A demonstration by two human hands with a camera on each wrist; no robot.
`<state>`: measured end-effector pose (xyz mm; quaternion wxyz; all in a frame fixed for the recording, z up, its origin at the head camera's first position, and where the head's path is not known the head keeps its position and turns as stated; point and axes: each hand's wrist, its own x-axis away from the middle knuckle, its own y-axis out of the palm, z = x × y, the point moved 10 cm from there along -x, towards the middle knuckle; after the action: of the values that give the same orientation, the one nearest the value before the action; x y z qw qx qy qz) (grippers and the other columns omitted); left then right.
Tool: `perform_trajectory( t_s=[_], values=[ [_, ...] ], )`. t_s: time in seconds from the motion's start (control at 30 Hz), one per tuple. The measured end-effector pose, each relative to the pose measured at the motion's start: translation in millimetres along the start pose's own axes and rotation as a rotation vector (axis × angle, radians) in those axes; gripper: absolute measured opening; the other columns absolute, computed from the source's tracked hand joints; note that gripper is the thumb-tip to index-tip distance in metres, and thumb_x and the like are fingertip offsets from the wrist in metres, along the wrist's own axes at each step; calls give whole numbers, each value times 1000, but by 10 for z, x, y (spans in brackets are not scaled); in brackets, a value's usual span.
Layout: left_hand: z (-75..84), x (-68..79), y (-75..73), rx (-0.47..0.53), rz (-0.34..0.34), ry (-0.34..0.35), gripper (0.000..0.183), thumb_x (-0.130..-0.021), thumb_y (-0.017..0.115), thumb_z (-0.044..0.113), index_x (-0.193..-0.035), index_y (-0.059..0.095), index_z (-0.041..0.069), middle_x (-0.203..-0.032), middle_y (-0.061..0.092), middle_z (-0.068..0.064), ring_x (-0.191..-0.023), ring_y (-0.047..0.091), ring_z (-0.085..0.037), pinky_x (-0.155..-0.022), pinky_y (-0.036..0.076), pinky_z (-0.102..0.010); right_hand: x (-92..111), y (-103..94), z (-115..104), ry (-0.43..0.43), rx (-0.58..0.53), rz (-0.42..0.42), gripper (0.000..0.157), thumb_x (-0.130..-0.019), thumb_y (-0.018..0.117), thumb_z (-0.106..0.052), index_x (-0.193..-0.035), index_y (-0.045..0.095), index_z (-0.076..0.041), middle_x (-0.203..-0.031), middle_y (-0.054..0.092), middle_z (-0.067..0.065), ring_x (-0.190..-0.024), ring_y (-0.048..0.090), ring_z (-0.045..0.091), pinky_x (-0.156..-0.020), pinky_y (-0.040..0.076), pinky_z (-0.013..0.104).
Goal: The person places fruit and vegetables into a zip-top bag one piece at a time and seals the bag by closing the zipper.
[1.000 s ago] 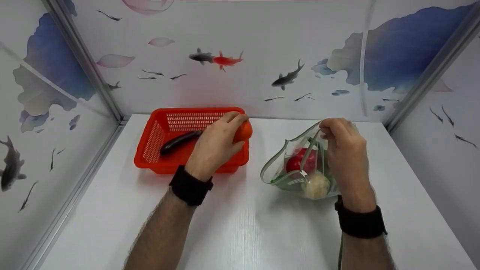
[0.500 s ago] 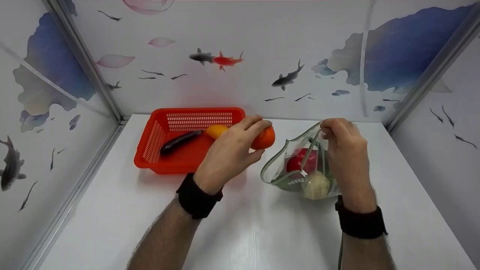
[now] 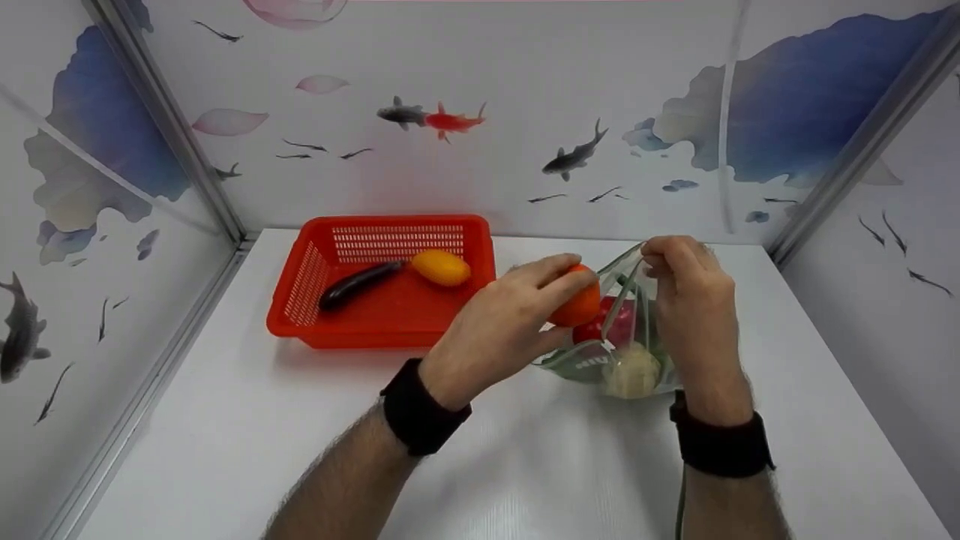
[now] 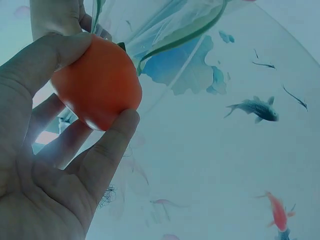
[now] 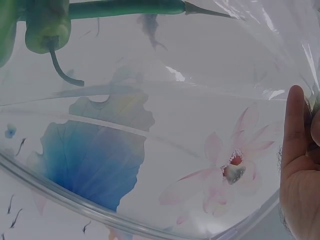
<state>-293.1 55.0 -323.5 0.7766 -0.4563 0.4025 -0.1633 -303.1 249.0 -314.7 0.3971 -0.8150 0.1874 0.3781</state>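
Note:
My left hand (image 3: 495, 326) pinches an orange-red tomato (image 3: 577, 298) between thumb and fingers, over the left side of the mouth of a clear bag (image 3: 589, 367) with green trim. The left wrist view shows the tomato (image 4: 97, 82) close up, a bit of green at its far end. My right hand (image 3: 694, 322) grips the bag's upper rim and holds it up. Through the plastic I see a pale cauliflower (image 3: 634, 371) and something round and red (image 3: 619, 322), partly covered. A green pepper (image 5: 47, 27) with a curved stem shows in the right wrist view.
A red plastic basket (image 3: 379, 337) stands at the back left of the white table (image 3: 480, 465). In it lie a dark eggplant (image 3: 360, 285) and a yellow oval fruit (image 3: 441, 268). White panels printed with fish surround the table.
My left hand has carried the tomato rightward from the basket's right edge to the bag, uncovering the yellow fruit. My right hand and the bag have stayed nearly still.

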Motion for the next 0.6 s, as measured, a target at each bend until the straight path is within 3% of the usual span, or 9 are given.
perform_trajectory(
  t_s=[0.17,0.6],
  values=[
    [66,-47,139,-11,-10,51,64,-103,94,23,-162,68,23,-171,66,-8,-154,69,-28,-119,66,-37,-8,-25,-14,-20,-7,18,19,-110,62,19,-116,73,5,-108,79,23,-94,83,38,-101,40,-9],
    [110,-287,490,-183,-22,138,66,-108,88,27,-168,63,20,-171,67,-2,-159,62,-24,-119,65,-33,-17,-82,64,14,-37,49,15,-114,60,14,-118,73,7,-108,78,25,-93,85,40,-98,44,-8]
  ],
)
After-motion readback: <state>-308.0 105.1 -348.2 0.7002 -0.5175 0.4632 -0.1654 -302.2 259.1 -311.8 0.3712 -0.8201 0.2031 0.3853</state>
